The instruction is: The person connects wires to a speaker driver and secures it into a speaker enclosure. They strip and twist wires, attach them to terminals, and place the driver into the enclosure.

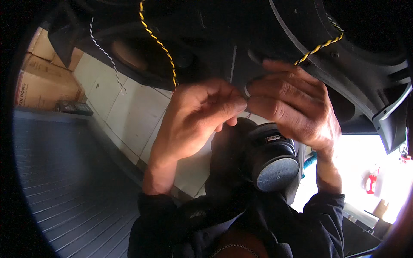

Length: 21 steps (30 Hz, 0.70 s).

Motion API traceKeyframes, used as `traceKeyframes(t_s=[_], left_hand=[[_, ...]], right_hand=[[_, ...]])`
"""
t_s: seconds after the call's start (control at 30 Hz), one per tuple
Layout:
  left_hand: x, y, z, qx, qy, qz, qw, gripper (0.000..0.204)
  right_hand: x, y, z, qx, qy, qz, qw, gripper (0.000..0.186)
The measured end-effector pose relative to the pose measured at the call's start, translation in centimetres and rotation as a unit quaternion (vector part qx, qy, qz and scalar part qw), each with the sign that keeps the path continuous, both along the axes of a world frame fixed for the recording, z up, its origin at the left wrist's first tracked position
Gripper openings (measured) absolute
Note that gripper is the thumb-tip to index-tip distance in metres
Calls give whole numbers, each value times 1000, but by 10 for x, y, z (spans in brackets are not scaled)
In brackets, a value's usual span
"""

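Observation:
My left hand (193, 124) is closed in a pinch at the centre, thumb and index tips meeting my right hand's fingertips; what they grip is too small to make out. My right hand (292, 103) has curled fingers beside a short pale bit (247, 90), perhaps wire or tape. A yellow-and-black twisted wire (157, 41) runs down to my left hand; another (320, 46) runs behind my right hand. A white twisted wire (105, 56) dangles at the upper left. A black round speaker with a grey back (277, 172) rests below my hands.
A black panel (206, 21) spans the top, with a curved trim (387, 116) at right. Cardboard boxes (47, 81) are at left beside light floor tiles (133, 120). A dark ribbed mat (73, 180) fills the lower left. A red object (372, 180) lies in bright light at right.

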State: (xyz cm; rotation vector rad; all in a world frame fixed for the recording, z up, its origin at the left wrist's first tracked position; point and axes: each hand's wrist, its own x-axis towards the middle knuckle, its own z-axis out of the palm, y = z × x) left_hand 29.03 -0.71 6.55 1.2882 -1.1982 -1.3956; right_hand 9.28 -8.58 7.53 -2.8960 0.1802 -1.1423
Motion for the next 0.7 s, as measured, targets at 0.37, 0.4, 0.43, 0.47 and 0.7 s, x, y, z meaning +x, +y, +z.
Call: traceKeyframes(t_s=[0.37,0.4,0.43,0.47,0.7], left_hand=[[12,-21,-13,-449,-330,43,829,9],[11,-22,-15,-478,-344,47,807,10],[11,-24,-15,-507,-359,53,782,10],[11,-25,-16,-535,-374,59,755,11],[27,-25,-29,-695,-427,71,573,30]], right_hand=[[10,6,7,414,-7,-72,907,16],[9,7,6,422,-11,-72,904,17],[8,7,7,428,-17,-71,901,17],[7,7,7,435,-22,-70,898,17],[11,6,29,723,-20,-17,690,11]])
